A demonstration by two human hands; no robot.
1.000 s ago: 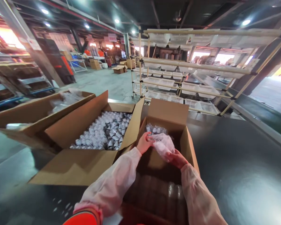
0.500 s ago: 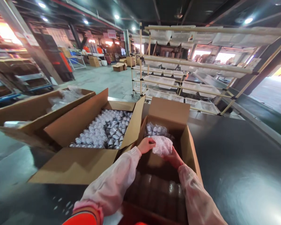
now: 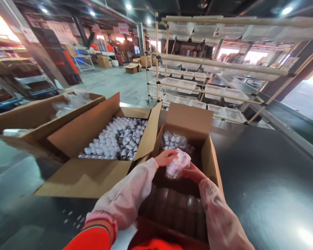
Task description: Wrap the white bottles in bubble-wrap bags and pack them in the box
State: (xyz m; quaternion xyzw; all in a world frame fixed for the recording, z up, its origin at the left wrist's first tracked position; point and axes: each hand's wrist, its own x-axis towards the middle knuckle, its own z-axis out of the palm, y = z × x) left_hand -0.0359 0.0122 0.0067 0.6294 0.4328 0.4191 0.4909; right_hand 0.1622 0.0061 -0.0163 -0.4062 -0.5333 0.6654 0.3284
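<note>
"Holding what, are the two hands?"

"One crinkled plastic bundle (image 3: 178, 164), pale and see-through. The person's left hand (image 3: 166, 157) grips its upper left edge, and the right hand (image 3: 193, 172) is closed on its right side."

"Where is the bundle?"

"Between the hands, over the open right carton (image 3: 211, 163). Clear-wrapped pieces (image 3: 173, 140) lie in that carton's far left corner, and dim rows of shiny wrapped items (image 3: 172, 208) show at the near end; their kind is too dark to tell."

"And to the left?"

"Just beside it, the left carton (image 3: 80, 178) has its flaps spread and holds many white-topped pieces (image 3: 106, 140). Farther left, a long box (image 3: 23, 116) holds loose clear film (image 3: 74, 102). Beyond the cartons, a rack (image 3: 224, 66) carries white bins (image 3: 186, 86)."
</note>
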